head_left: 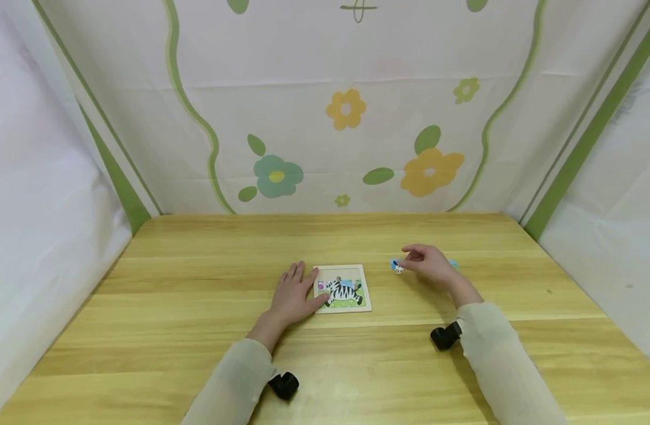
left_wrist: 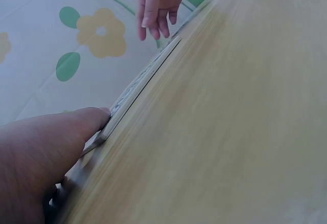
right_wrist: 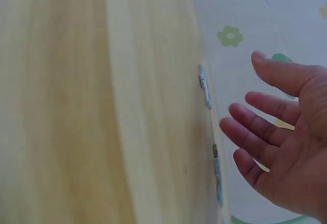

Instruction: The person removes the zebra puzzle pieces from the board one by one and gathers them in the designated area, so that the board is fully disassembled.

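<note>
A square zebra jigsaw puzzle point(head_left: 343, 294) in a pale wooden frame lies flat on the table, its upper part showing bare board. My left hand point(head_left: 293, 296) rests at the frame's left side with fingers stretched out and the thumb over the lower left edge. In the left wrist view that thumb point(left_wrist: 87, 120) lies on the frame's rim. My right hand point(head_left: 430, 264) hovers to the right of the puzzle, fingers loosely bent and holding nothing. Close by its fingertips is a blue, black and white puzzle piece point(head_left: 397, 266); in the right wrist view this piece point(right_wrist: 204, 87) lies on the table.
Another puzzle piece point(head_left: 453, 264), bluish, lies partly hidden behind the right hand. The wooden table point(head_left: 224, 248) ends at a flower-printed cloth point(head_left: 303, 118) at the back. White cloth walls stand on both sides. A black wrist camera point(head_left: 446, 336) hangs at the right sleeve.
</note>
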`<state>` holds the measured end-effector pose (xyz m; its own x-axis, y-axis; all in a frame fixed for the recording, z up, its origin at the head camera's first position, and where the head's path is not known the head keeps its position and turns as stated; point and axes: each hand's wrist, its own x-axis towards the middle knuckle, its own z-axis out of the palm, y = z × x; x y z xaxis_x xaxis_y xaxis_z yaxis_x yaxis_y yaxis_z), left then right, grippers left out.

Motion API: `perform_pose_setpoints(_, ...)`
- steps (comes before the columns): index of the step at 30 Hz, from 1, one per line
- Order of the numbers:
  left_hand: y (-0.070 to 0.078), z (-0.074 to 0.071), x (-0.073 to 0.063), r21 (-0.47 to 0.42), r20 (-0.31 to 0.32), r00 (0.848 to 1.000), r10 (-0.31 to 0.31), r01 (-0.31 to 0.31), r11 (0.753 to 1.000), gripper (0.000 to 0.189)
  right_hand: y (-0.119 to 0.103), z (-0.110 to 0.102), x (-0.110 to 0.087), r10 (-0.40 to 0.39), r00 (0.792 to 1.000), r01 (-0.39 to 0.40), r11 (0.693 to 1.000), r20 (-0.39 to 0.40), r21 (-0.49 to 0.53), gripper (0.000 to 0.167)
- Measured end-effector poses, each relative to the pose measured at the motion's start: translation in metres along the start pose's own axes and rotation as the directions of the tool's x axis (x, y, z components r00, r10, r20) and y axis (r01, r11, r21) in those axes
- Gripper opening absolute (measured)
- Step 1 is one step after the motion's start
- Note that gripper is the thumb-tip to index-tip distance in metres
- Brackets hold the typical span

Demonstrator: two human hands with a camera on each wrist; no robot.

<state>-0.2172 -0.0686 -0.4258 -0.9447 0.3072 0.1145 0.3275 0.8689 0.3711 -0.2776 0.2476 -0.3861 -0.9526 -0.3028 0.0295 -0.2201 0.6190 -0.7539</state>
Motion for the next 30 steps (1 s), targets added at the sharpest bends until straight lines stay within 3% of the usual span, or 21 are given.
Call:
perform_pose_setpoints(7, -0.001, 0.000, -0.001, -0.009, -0.015, 1.000, -0.005, 0.005, 1.000, 0.069, -0.018, 0.012, -0.004, -0.044, 0.999, 0.044, 0.989, -0.004, 0.138, 0.047)
perform_pose_setpoints(14, 0.004, 0.001, 0.000, -0.092, -0.064, 0.996, 0.061, -0.067, 0.993, 0.064, -0.034, 0.034, -0.006, -0.100, 0.995, 0.098, 0.980, 0.004, 0.174, 0.044)
perform_pose_setpoints(20, 0.012, 0.005, -0.001, -0.064, -0.018, 0.996, 0.091, -0.092, 0.994, 0.064, -0.041, 0.053, -0.006, -0.115, 0.993, 0.106, 0.979, 0.040, 0.176, 0.039)
perform_pose_setpoints(30, 0.021, 0.010, -0.004, -0.061, 0.024, 0.991, 0.134, -0.132, 0.989, 0.057, -0.029, 0.076, -0.006, -0.146, 0.988, 0.139, 0.980, 0.040, 0.143, 0.038)
